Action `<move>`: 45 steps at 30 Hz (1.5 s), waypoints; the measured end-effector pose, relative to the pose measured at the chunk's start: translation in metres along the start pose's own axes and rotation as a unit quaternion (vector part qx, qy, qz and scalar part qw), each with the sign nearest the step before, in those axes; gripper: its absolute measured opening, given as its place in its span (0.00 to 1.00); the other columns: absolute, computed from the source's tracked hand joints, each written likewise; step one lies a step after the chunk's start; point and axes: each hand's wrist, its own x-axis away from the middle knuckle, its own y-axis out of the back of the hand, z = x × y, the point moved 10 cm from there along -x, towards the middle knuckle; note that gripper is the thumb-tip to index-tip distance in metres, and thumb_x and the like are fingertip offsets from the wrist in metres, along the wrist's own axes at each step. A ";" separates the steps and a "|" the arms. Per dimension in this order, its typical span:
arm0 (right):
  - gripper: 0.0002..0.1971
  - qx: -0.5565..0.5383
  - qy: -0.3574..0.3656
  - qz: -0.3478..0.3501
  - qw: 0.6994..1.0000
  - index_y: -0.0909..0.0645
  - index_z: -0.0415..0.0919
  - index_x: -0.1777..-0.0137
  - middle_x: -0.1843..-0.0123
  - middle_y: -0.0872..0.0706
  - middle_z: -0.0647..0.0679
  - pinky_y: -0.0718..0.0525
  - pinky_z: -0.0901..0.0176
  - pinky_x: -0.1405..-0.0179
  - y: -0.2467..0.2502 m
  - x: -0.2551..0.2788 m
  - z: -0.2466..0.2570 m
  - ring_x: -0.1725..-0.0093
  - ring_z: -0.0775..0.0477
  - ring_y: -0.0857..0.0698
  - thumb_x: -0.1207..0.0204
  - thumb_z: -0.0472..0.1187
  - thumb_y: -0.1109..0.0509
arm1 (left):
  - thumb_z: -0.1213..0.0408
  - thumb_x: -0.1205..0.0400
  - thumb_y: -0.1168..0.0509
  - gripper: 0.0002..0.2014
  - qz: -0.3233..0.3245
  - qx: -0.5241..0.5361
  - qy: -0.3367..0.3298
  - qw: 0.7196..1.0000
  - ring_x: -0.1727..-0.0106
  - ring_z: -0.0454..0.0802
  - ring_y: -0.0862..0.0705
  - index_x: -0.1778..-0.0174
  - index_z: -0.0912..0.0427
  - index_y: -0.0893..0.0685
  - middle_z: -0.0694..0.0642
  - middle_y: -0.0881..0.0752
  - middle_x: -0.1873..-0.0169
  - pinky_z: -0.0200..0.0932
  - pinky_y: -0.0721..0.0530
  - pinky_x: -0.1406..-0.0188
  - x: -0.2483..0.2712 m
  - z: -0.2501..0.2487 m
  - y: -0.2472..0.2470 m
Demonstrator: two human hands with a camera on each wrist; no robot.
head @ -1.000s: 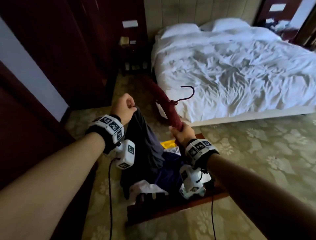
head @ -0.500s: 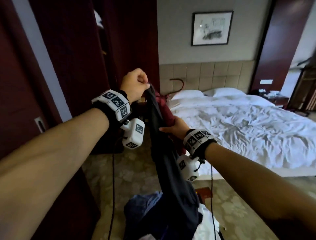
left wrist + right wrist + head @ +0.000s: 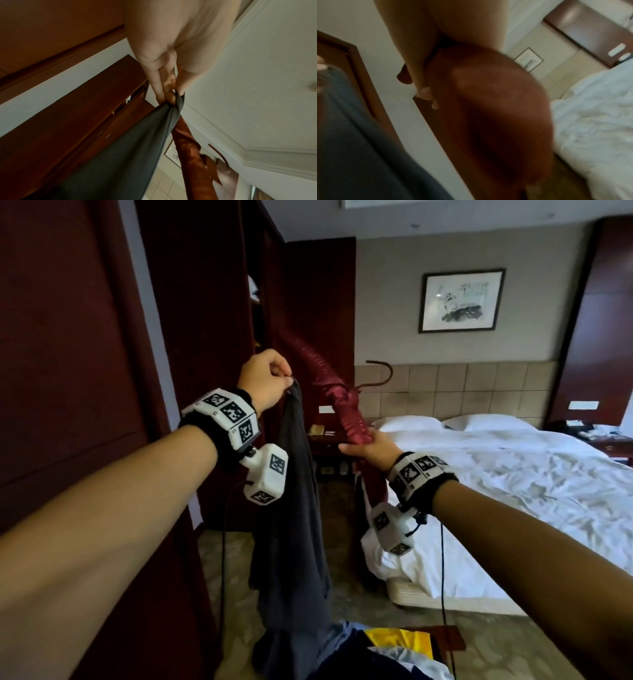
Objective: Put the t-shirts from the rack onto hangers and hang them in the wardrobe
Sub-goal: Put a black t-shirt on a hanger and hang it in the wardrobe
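Observation:
My left hand (image 3: 270,378) pinches the top edge of a dark grey t-shirt (image 3: 294,525), which hangs straight down to the pile below. The left wrist view shows the fingertips (image 3: 169,94) bunching that grey cloth (image 3: 120,155). My right hand (image 3: 368,448) grips one arm of a red padded hanger (image 3: 329,392); its metal hook (image 3: 380,374) points right, toward the bed. The hanger is outside the shirt, just to its right. In the blurred right wrist view the red hanger (image 3: 496,108) fills the middle and the grey t-shirt (image 3: 359,148) lies at the left.
The dark red wardrobe (image 3: 205,320) stands at the left with an open gap (image 3: 255,302). A white bed (image 3: 513,474) fills the right. More clothes (image 3: 394,652), blue, white and yellow, lie on the rack at the bottom. A nightstand (image 3: 325,436) sits behind the shirt.
Both hands have risen from the pile on the rack, lifting the grey t-shirt and the hanger to chest height. My view has tilted up from the floor toward the wall.

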 end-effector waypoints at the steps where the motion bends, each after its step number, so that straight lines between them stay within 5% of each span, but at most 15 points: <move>1: 0.09 -0.046 -0.001 0.024 0.999 0.23 0.34 0.52 0.62 0.17 0.42 0.15 0.62 0.70 -0.017 0.000 0.008 0.74 0.55 0.16 0.27 0.32 0.26 | 0.77 0.27 0.31 0.17 0.004 0.007 0.007 1.000 0.59 0.54 0.17 0.71 0.49 0.23 0.48 0.22 0.71 0.61 0.14 0.48 0.001 0.000 0.001; 3: 0.07 -0.148 -0.006 0.084 0.985 0.26 0.34 0.52 0.69 0.17 0.44 0.18 0.64 0.80 -0.055 0.002 0.025 0.81 0.54 0.17 0.25 0.28 0.30 | 0.77 0.28 0.30 0.17 0.006 0.020 0.015 1.000 0.58 0.55 0.17 0.72 0.50 0.24 0.48 0.22 0.71 0.62 0.14 0.48 0.003 0.002 0.004; 6: 0.06 -0.215 -0.027 0.138 0.966 0.25 0.37 0.56 0.76 0.15 0.47 0.17 0.63 0.82 -0.102 0.004 0.049 0.81 0.53 0.16 0.23 0.26 0.34 | 0.77 0.29 0.29 0.17 -0.010 0.035 0.000 0.999 0.58 0.53 0.18 0.72 0.51 0.24 0.48 0.22 0.71 0.62 0.15 0.48 0.008 -0.005 0.019; 11: 0.10 -0.292 -0.056 0.060 0.953 0.29 0.35 0.65 0.86 0.27 0.45 0.19 0.65 0.85 -0.106 -0.015 0.069 0.89 0.54 0.26 0.25 0.25 0.36 | 0.76 0.26 0.31 0.14 -0.013 0.060 -0.031 0.998 0.66 0.45 0.16 0.67 0.52 0.24 0.49 0.20 0.67 0.51 0.14 0.53 0.019 -0.021 0.063; 16: 0.12 -0.295 -0.060 0.042 0.953 0.29 0.39 0.70 0.88 0.27 0.49 0.26 0.71 0.85 -0.091 -0.027 0.096 0.89 0.55 0.29 0.25 0.32 0.38 | 0.77 0.20 0.39 0.12 -0.015 0.088 0.048 0.995 0.75 0.37 0.17 0.62 0.54 0.24 0.53 0.18 0.66 0.33 0.19 0.70 0.034 0.023 0.096; 20: 0.13 -0.274 -0.042 0.067 0.958 0.30 0.40 0.71 0.88 0.27 0.49 0.29 0.73 0.87 -0.078 -0.026 0.124 0.90 0.55 0.30 0.24 0.32 0.41 | 0.80 0.21 0.44 0.13 0.004 0.042 0.133 0.990 0.82 0.32 0.21 0.61 0.56 0.23 0.52 0.18 0.68 0.28 0.24 0.79 0.046 0.079 0.084; 23: 0.12 -0.251 -0.035 0.077 0.964 0.29 0.39 0.70 0.88 0.26 0.49 0.28 0.73 0.87 -0.066 -0.023 0.138 0.90 0.54 0.29 0.25 0.33 0.41 | 0.83 0.22 0.42 0.17 0.109 0.000 0.164 0.980 0.78 0.32 0.20 0.41 0.63 0.21 0.53 0.18 0.64 0.25 0.27 0.81 0.053 0.101 0.045; 26: 0.12 -0.239 -0.024 0.073 0.968 0.28 0.38 0.71 0.87 0.25 0.48 0.26 0.72 0.86 -0.051 -0.021 0.148 0.89 0.54 0.27 0.25 0.32 0.42 | 0.79 0.21 0.36 0.28 0.297 -0.032 0.136 0.945 0.57 0.41 0.20 0.26 0.58 0.31 0.57 0.22 0.48 0.19 0.28 0.79 0.073 0.089 -0.012; 28: 0.12 -0.244 -0.017 0.074 0.967 0.29 0.37 0.71 0.87 0.25 0.48 0.26 0.72 0.86 -0.041 -0.017 0.155 0.89 0.53 0.27 0.25 0.32 0.43 | 0.81 0.20 0.41 0.25 0.400 -0.032 0.111 0.909 0.60 0.37 0.21 0.31 0.52 0.30 0.53 0.22 0.50 0.21 0.28 0.78 0.092 0.069 -0.045; 30: 0.13 -0.247 -0.010 0.072 0.966 0.29 0.36 0.70 0.87 0.24 0.47 0.25 0.72 0.85 -0.030 -0.013 0.159 0.89 0.53 0.26 0.25 0.31 0.44 | 0.81 0.22 0.44 0.19 0.435 -0.035 0.086 0.896 0.67 0.37 0.22 0.40 0.56 0.24 0.52 0.21 0.58 0.26 0.28 0.74 0.098 0.059 -0.066; 32: 0.13 -0.240 -0.005 0.059 0.969 0.28 0.35 0.71 0.87 0.24 0.47 0.25 0.72 0.85 -0.016 -0.009 0.160 0.89 0.52 0.25 0.24 0.31 0.45 | 0.78 0.21 0.44 0.15 0.414 -0.041 0.063 0.907 0.62 0.44 0.23 0.42 0.65 0.20 0.54 0.21 0.61 0.30 0.26 0.70 0.094 0.053 -0.072; 35: 0.12 -0.231 -0.006 0.038 0.972 0.27 0.34 0.70 0.85 0.22 0.46 0.23 0.71 0.84 0.007 -0.007 0.155 0.88 0.51 0.24 0.25 0.31 0.45 | 0.72 0.16 0.42 0.11 0.372 -0.051 0.050 0.925 0.57 0.44 0.21 0.43 0.60 0.16 0.51 0.19 0.62 0.35 0.22 0.65 0.079 0.050 -0.069; 39: 0.12 -0.204 0.010 -0.025 0.979 0.30 0.35 0.70 0.87 0.26 0.47 0.27 0.71 0.86 0.051 -0.009 0.140 0.89 0.52 0.28 0.25 0.29 0.45 | 0.69 0.16 0.38 0.14 0.308 -0.048 0.035 0.950 0.75 0.34 0.28 0.70 0.61 0.23 0.42 0.24 0.81 0.38 0.32 0.69 0.055 0.042 -0.050; 43: 0.10 -0.174 0.018 -0.064 0.983 0.30 0.35 0.70 0.87 0.27 0.47 0.28 0.71 0.86 0.083 -0.008 0.115 0.88 0.52 0.29 0.27 0.28 0.44 | 0.67 0.17 0.37 0.09 0.238 -0.097 -0.023 0.966 0.55 0.49 0.20 0.53 0.68 0.13 0.61 0.14 0.60 0.39 0.29 0.55 0.032 0.022 -0.031; 45: 0.06 -0.148 0.021 -0.083 0.985 0.28 0.33 0.70 0.87 0.27 0.46 0.27 0.70 0.84 0.094 -0.005 0.107 0.88 0.51 0.28 0.33 0.29 0.38 | 0.66 0.16 0.38 0.11 0.220 -0.121 -0.043 0.967 0.46 0.51 0.18 0.44 0.66 0.13 0.61 0.12 0.50 0.37 0.28 0.50 0.026 0.009 -0.025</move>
